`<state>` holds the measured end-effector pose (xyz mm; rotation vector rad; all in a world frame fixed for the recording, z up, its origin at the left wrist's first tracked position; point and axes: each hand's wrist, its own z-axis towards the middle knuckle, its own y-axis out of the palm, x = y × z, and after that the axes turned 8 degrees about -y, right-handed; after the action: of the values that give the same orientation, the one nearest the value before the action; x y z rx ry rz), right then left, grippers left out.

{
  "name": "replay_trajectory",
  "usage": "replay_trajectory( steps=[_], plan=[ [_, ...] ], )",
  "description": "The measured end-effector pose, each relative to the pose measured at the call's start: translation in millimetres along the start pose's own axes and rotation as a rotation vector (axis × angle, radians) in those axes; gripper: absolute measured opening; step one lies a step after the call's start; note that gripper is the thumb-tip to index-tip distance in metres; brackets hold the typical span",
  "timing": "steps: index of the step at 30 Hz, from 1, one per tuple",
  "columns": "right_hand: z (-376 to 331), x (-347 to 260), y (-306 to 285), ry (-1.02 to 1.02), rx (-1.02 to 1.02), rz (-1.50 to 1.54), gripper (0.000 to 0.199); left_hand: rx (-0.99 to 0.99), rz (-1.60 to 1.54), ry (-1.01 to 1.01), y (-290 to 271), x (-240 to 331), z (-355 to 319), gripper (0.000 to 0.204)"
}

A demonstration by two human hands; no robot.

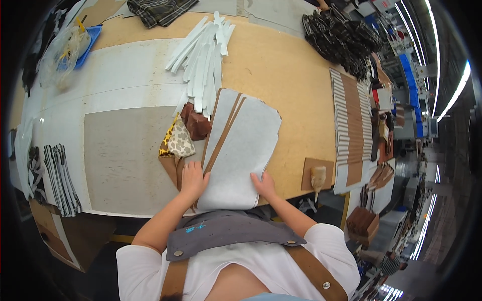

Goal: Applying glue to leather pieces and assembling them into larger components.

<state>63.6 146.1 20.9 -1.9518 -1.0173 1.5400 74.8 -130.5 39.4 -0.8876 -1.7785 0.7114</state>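
A stack of grey felt-like sheets (241,150) with brown backing lies on the wooden worktable (281,65) near its front edge. My left hand (193,178) rests flat on the stack's near left edge, fingers pressing the top sheet. At the near right edge my right hand (263,184) lies with its fingers on the same sheet. Just left of the stack sit small pieces in brown leather (196,123) and a yellow and beige animal print (176,141).
A bundle of white strips (203,55) lies behind the stack. A grey mat (125,160) covers the table's left part, with striped pieces (60,178) at its left edge. Dark plaid fabric (336,37) and rows of brown and white strips (351,125) lie to the right. A brush (318,178) rests on a brown pad.
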Motion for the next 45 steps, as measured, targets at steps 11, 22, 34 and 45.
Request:
replay_trajectory(
  steps=[11, 22, 34, 45],
  plan=[
    [12.2, 29.4, -6.5, -0.55, 0.152, 0.233, 0.031, 0.444, -0.187, -0.216, 36.6, 33.7, 1.4, 0.061],
    [45.3, 96.1, -41.7, -0.593, 0.043, 0.654, 0.039, 0.21, -0.66, -0.203, 78.7, 94.9, -0.2, 0.052],
    [18.5, 97.0, -45.8, -0.577, 0.376, 0.14, 0.025, 0.56, -0.141, 0.094, 96.2, 80.7, 12.5, 0.039],
    [13.0, 80.5, -55.2, -0.656, 0.471, -0.013, 0.021, 0.567, 0.092, 0.238, 80.3, 72.7, 24.7, 0.031]
  ],
)
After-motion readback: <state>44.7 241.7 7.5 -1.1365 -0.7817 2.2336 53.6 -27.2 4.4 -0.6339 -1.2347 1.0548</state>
